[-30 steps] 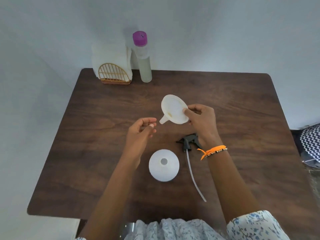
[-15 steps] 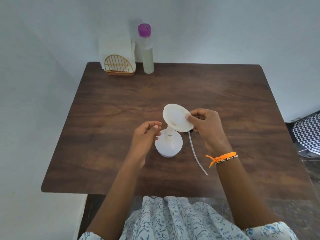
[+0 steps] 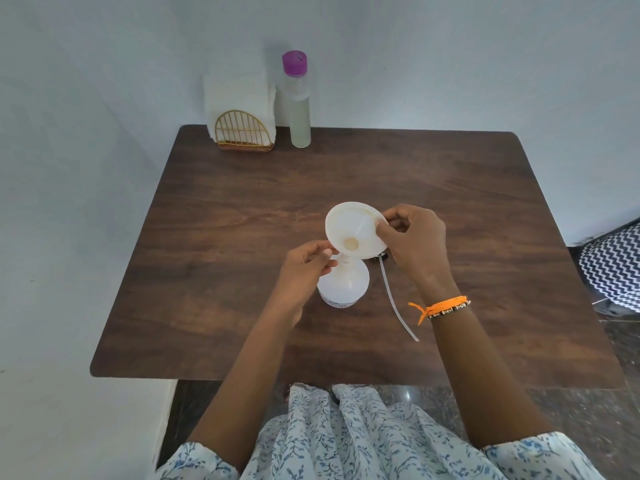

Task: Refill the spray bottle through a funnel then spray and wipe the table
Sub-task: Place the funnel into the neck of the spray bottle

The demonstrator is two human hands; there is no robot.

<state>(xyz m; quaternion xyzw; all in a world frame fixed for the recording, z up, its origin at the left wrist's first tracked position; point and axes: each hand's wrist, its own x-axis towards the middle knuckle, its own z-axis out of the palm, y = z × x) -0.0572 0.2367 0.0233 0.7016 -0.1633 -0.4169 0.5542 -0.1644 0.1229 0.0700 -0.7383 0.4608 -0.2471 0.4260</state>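
Now the funnel sits at the bottle's mouth

Right at the middle of the table (image 3: pixel 214 237) we see the white spray bottle (image 3: pixel 344 285) standing upright with its neck open, and we take it as our landmark. Directly above it our right hand (image 3: pixel 412 247) pinches the rim of the white funnel (image 3: pixel 355 230) between thumb and fingers, on the funnel's right edge. The funnel is tilted, its wide mouth facing up toward us, and its spout points down at the bottle's neck; we cannot tell whether the spout is already inside the neck or only touching it. Our left hand (image 3: pixel 304 265) is just left of the bottle's neck, fingers curled together with the tips pressed close by the neck and the spout; whether they grip either one we cannot tell.

Just right of the bottle lies the removed spray head (image 3: pixel 379 258), mostly hidden under the funnel, its clear dip tube (image 3: pixel 396 303) trailing toward the near edge. On the right wrist is an orange wristband (image 3: pixel 440 308). Far behind the bottle, at the back edge, stand a refill bottle with a purple cap (image 3: pixel 299 102) and, left of it, a gold wire holder of white paper napkins (image 3: pixel 240 123).
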